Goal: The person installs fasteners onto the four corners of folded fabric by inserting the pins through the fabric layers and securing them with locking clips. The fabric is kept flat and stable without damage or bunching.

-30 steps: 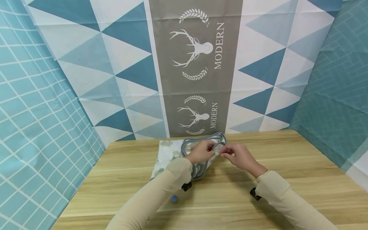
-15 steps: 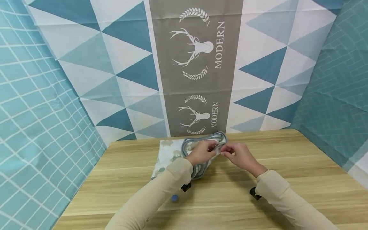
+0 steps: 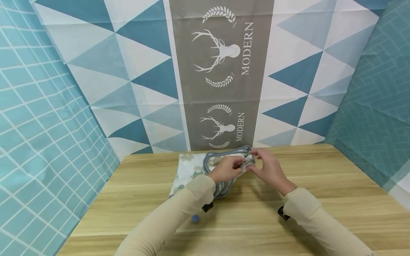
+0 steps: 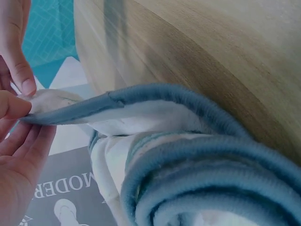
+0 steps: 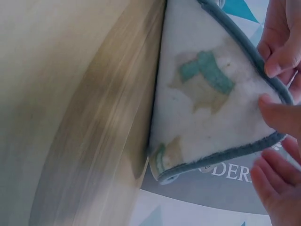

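A folded white fleece blanket (image 3: 189, 167) with grey-blue edging and a bear print lies near the table's back edge. My left hand (image 3: 225, 169) pinches its raised edging. In the left wrist view that edging (image 4: 155, 92) arches away from layered folds. Beside the raised corner, my right hand (image 3: 269, 170) has its thumb and fingers spread apart. The right wrist view shows the right thumb (image 5: 277, 115) at the face of the blanket (image 5: 197, 132), while the fingers are below the edging. Whether the thumb touches the fleece is hard to tell.
A small blue ball (image 3: 195, 218) sits on the wooden table (image 3: 243, 224) near the left forearm. Patterned wall coverings (image 3: 221, 85) rise behind the table and on both sides. Dark wrist-worn devices show under both sleeves.
The right hand's thumb and fingers have gone from close together to spread apart, with the index finger higher. The left hand keeps its pinch, and the head view has shifted slightly.
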A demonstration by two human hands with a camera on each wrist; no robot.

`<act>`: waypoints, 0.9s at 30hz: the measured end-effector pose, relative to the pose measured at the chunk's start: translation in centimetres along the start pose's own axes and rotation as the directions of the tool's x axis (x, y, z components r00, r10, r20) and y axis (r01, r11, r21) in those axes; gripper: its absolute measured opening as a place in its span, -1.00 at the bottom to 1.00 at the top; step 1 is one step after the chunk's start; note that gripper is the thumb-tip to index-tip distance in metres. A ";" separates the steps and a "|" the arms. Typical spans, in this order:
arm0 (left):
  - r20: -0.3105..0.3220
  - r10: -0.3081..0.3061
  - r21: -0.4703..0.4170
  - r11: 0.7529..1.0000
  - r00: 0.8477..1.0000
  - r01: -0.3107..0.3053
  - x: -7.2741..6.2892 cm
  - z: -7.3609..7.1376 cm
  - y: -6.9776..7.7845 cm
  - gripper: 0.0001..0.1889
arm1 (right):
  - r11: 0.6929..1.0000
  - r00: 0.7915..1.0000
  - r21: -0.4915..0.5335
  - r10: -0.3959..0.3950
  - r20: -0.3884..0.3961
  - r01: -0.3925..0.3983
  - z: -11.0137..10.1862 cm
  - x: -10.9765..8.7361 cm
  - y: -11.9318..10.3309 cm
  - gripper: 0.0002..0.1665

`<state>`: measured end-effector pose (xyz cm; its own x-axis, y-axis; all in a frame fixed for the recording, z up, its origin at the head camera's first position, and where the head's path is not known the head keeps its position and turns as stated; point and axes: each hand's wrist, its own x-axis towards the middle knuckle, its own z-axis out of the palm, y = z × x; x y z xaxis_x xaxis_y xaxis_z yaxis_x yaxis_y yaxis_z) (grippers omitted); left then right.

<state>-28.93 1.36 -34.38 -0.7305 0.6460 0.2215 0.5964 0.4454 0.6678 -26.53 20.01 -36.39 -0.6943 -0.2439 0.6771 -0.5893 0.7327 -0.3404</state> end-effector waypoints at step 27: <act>0.319 -0.094 0.496 0.864 0.943 -0.082 -14.9 -4.1 -1.1 -0.79 | 0.998 0.975 0.056 -0.011 0.220 -0.002 -0.5 -0.4 1.6 -0.89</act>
<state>-20.04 -11.34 -35.50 -0.6388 0.7652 -0.0800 0.7404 0.6397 0.2065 -26.98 21.58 -36.88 -0.7618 -0.3859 0.5203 -0.6106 0.6962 -0.3775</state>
